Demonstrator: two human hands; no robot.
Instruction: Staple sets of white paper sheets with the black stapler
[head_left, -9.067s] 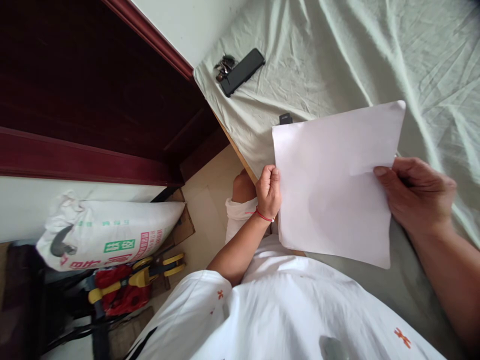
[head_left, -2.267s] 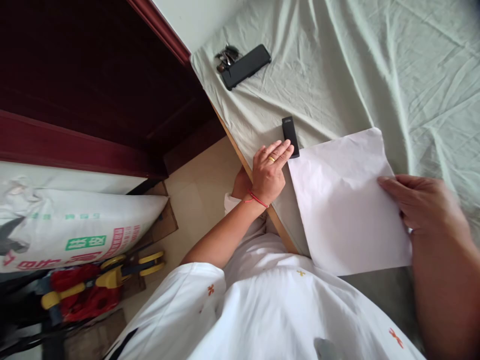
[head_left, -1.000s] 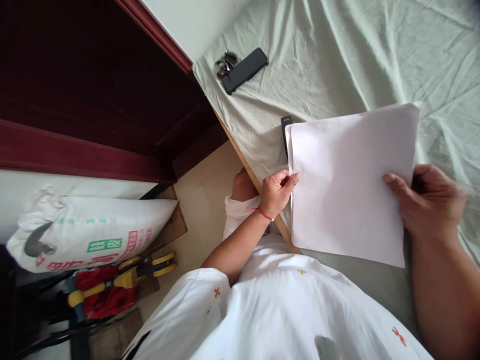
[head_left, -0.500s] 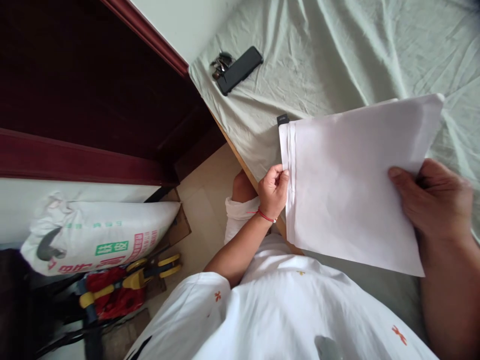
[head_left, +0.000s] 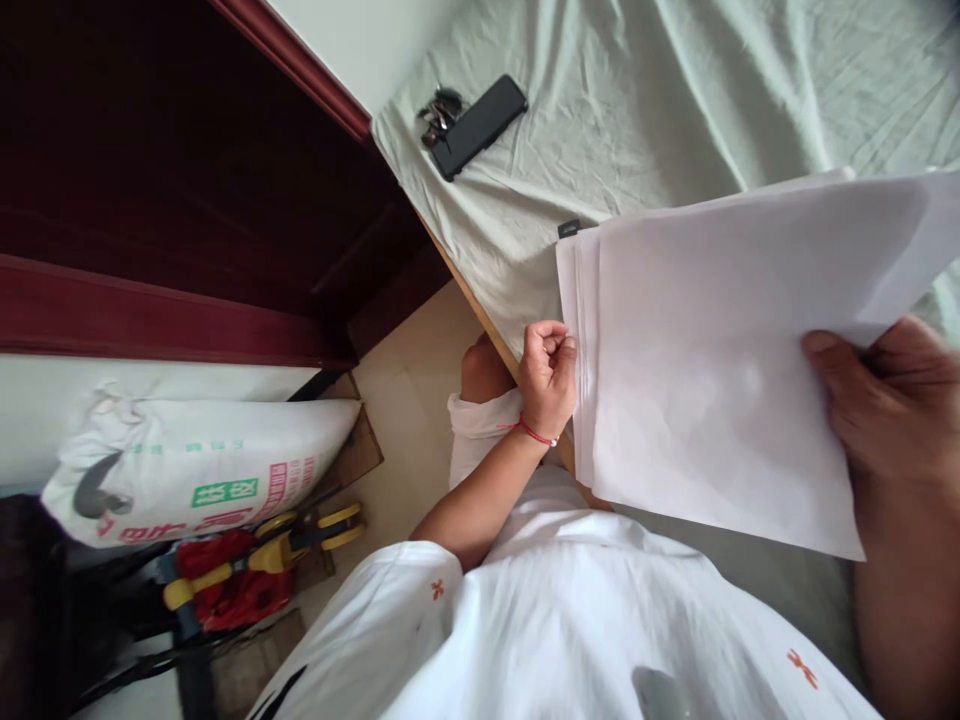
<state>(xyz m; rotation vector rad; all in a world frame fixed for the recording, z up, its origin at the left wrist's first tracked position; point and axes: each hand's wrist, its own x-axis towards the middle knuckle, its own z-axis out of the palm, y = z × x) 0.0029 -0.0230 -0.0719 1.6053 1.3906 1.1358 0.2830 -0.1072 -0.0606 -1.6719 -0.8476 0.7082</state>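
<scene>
Several white paper sheets point(head_left: 712, 370) lie in a loose stack, tilted above the edge of the bed, their left edges slightly fanned. My right hand point(head_left: 892, 400) grips the right side of the sheets, thumb on top and fingers underneath. My left hand point(head_left: 549, 375), with a red string bracelet on its wrist, is curled closed at the left edge of the stack, fingertips at the paper's margin. Behind the upper left corner of the sheets a small black piece point(head_left: 568, 229) sticks out; what it belongs to is hidden.
On the pale green bed sheet point(head_left: 600, 130) lie a black phone-like case point(head_left: 480, 127) and a bunch of keys point(head_left: 440, 115). Left on the floor are a white printed sack point(head_left: 210, 460), a yellow and red wheeled toy point(head_left: 247, 580) and cardboard. A dark red wooden panel point(head_left: 150, 310) stands at the left.
My right hand has moved right, pulling the upper sheets along, so their left edges are spread further apart. My left hand has stayed nearly in place at the left edge.
</scene>
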